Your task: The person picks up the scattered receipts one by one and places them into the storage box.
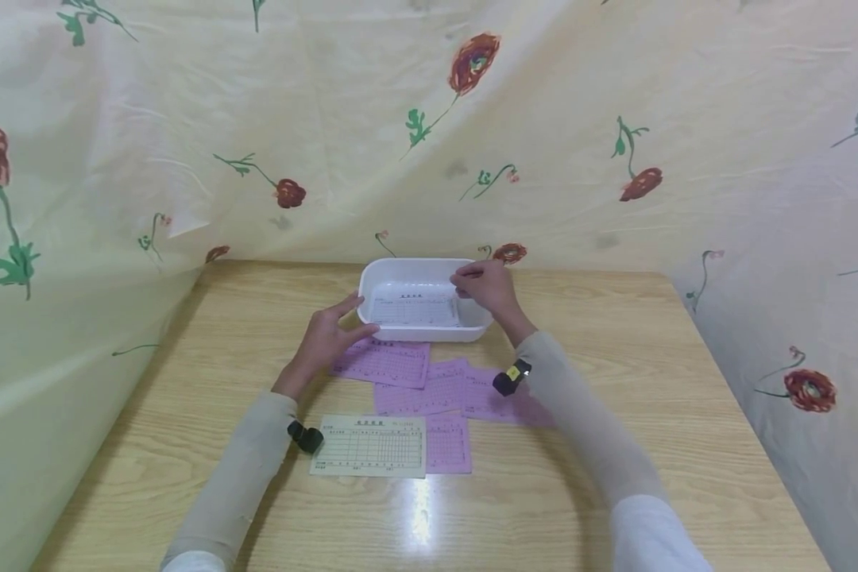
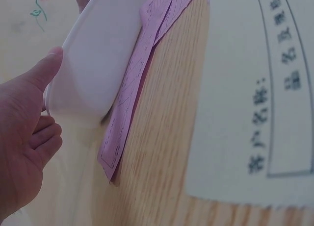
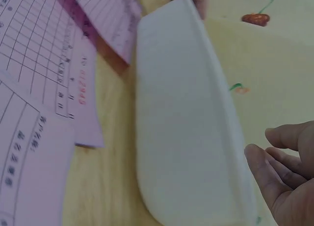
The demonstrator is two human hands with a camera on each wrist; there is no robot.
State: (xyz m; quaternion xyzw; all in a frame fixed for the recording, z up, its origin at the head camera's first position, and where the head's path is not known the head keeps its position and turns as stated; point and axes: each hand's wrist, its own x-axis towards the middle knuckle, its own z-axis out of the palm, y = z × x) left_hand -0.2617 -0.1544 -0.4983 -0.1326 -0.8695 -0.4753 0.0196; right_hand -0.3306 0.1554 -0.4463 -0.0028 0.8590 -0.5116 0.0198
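A white plastic tray (image 1: 429,334) stands toward the back of the table, with a printed slip (image 1: 415,310) lying inside. At the tray's left end, my left hand (image 1: 326,338) grips the corner. In the left wrist view its thumb (image 2: 49,64) presses near the rim while the lower fingers curl below. My right hand (image 1: 488,286) is over the tray's right end, fingers loosely bent. Seen from the right wrist, thumb and fingers (image 3: 282,167) stand apart with nothing between them.
Several pink printed slips (image 1: 422,389) lie overlapping before the tray, one partly under the right forearm. Nearer me, a pale form sheet (image 1: 372,449) partly covers another pink slip (image 1: 449,445). A flowered cloth (image 1: 372,119) hangs behind the wooden table (image 1: 615,334) and along its sides.
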